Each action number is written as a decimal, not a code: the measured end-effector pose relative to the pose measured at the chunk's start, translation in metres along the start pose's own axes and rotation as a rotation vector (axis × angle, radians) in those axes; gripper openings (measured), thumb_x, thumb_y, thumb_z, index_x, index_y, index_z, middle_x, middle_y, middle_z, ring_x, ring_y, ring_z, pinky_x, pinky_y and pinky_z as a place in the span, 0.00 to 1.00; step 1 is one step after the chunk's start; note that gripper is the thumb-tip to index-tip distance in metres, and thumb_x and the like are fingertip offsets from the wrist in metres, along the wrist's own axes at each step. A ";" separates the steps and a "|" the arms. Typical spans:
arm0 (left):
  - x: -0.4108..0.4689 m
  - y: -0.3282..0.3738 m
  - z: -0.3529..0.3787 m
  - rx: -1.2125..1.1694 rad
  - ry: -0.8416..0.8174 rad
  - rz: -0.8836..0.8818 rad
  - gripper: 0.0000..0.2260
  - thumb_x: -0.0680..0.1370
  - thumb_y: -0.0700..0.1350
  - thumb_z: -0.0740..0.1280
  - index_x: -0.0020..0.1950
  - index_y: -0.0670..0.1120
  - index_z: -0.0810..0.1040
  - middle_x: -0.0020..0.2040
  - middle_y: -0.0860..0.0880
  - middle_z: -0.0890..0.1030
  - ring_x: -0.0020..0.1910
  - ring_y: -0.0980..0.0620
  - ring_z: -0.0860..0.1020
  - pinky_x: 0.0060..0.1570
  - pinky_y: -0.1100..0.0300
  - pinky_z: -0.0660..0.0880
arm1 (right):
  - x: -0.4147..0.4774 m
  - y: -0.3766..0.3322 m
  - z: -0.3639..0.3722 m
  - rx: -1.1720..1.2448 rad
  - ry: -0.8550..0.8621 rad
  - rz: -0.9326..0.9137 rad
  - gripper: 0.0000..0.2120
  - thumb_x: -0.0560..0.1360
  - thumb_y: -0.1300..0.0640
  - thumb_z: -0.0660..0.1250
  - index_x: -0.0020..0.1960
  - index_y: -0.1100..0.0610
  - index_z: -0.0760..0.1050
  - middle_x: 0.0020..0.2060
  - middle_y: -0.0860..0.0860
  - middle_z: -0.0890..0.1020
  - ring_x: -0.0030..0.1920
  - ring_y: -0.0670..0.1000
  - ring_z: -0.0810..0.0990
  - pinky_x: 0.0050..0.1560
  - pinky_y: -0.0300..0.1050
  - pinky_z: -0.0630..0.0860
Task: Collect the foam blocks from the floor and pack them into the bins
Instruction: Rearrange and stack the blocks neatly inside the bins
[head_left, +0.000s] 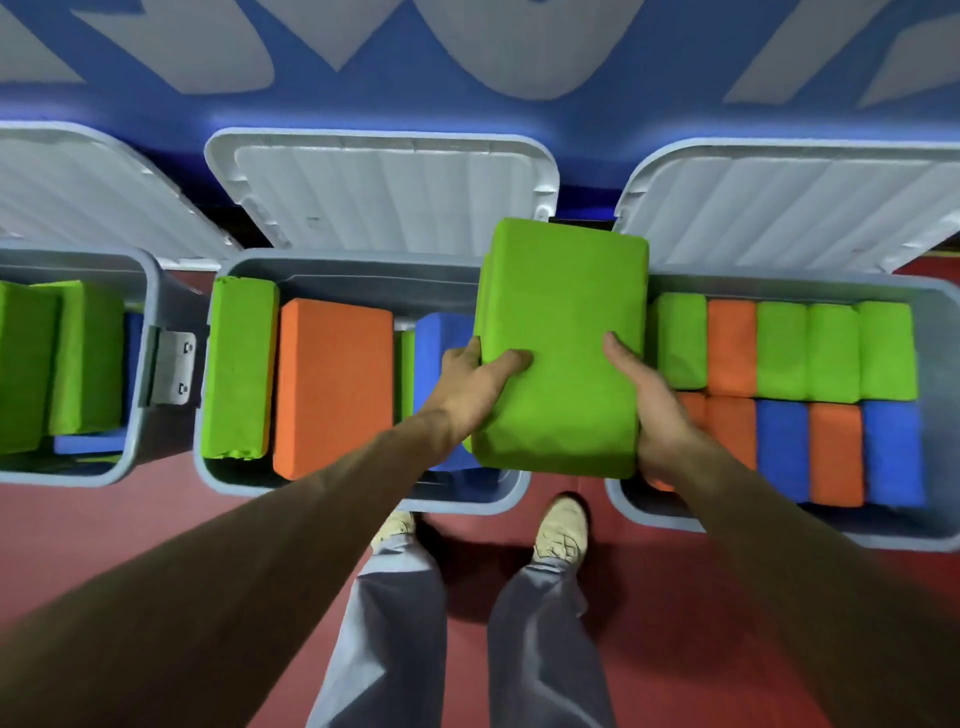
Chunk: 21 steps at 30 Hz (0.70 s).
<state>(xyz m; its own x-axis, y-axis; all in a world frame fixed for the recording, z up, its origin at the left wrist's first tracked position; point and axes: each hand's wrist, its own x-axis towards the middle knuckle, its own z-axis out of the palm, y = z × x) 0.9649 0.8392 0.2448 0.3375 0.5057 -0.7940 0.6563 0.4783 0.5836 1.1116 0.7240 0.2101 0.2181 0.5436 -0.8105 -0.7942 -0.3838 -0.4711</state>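
Observation:
A large green foam block is held flat in the air, over the gap between the middle bin and the right bin. My left hand grips its near left edge, thumb on top. My right hand holds its near right edge, thumb on top. The middle bin holds a green block, an orange block and a blue block. The right bin is packed with two rows of green, orange and blue blocks.
A third grey bin at the left holds green and blue blocks. All three lids stand open against the blue and white wall. My feet stand on the red floor just in front of the middle bin.

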 end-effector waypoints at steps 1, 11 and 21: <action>0.003 0.004 0.014 -0.041 -0.031 -0.009 0.33 0.60 0.63 0.69 0.61 0.49 0.78 0.62 0.44 0.77 0.54 0.47 0.81 0.60 0.51 0.75 | -0.003 -0.004 -0.015 -0.006 0.013 -0.023 0.36 0.62 0.41 0.77 0.66 0.55 0.75 0.59 0.55 0.82 0.58 0.56 0.81 0.63 0.60 0.73; 0.035 -0.016 0.085 -0.190 -0.105 -0.004 0.18 0.80 0.44 0.65 0.68 0.41 0.71 0.58 0.48 0.79 0.51 0.51 0.78 0.43 0.71 0.76 | 0.019 0.004 -0.082 -0.136 0.223 -0.172 0.32 0.65 0.41 0.76 0.64 0.54 0.76 0.57 0.51 0.82 0.57 0.54 0.82 0.60 0.53 0.75; 0.024 -0.008 0.067 -0.037 -0.067 -0.010 0.19 0.81 0.50 0.62 0.70 0.44 0.71 0.65 0.49 0.77 0.59 0.52 0.76 0.58 0.63 0.68 | 0.013 -0.011 -0.073 -0.627 0.487 -0.212 0.33 0.73 0.49 0.71 0.72 0.57 0.63 0.63 0.51 0.76 0.62 0.54 0.75 0.66 0.53 0.71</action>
<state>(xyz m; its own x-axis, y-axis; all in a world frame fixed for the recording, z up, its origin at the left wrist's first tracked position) 1.0129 0.7996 0.2097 0.3765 0.4518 -0.8088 0.6352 0.5096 0.5804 1.1650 0.6808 0.1788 0.6639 0.3221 -0.6749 -0.2759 -0.7333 -0.6214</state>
